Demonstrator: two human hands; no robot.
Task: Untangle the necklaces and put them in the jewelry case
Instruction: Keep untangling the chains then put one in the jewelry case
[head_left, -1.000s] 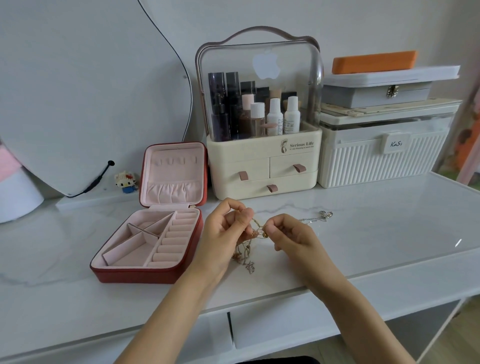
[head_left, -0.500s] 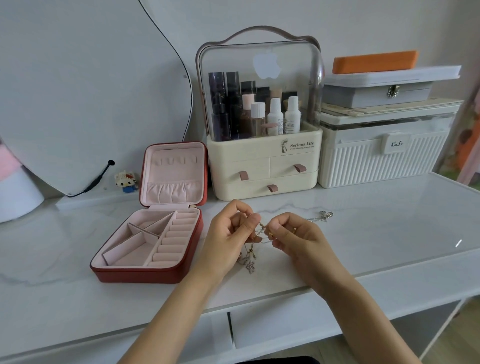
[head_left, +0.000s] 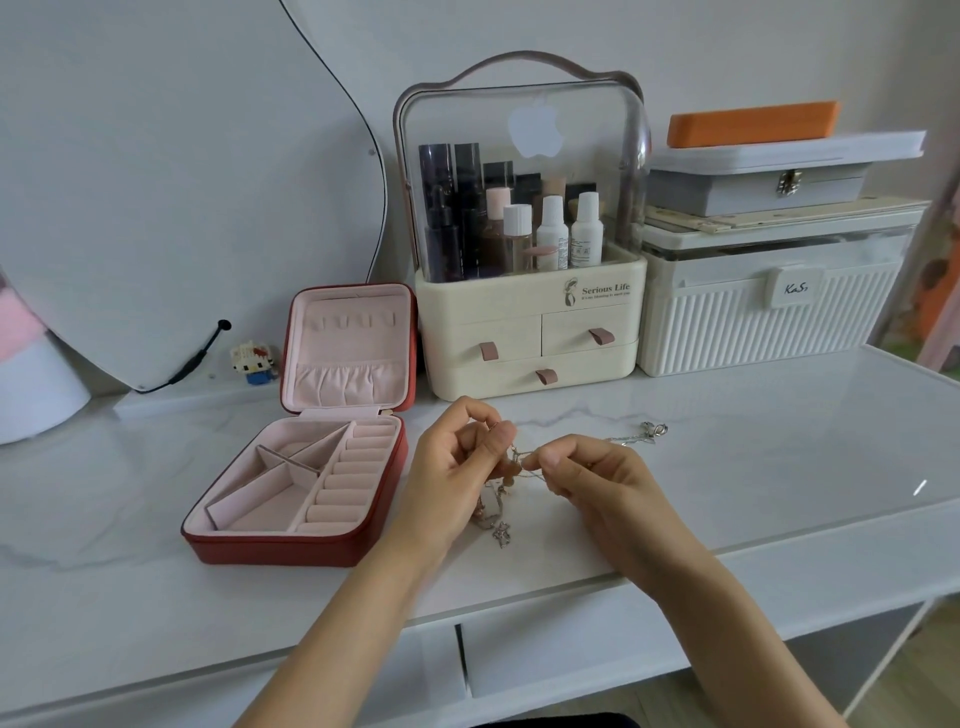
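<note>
Tangled necklaces (head_left: 511, 470) held above worktop (head_left: 753, 467), just right of open jewelry case (head_left: 296, 488). Left hand (head_left: 457, 467) grip pinches chain; right hand (head_left: 597, 478) grip pinches it too. Loose strands dangle down onto the surface.

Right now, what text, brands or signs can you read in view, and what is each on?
"Serious Life": cream cosmetics organizer, beside a small figure emblem; the line beneath is too small to read.
"KaS" plus one unclear character: latch tab of the white ribbed box.
White apple logo: organizer's clear cover.
Bottle labels: too small to read.
</note>
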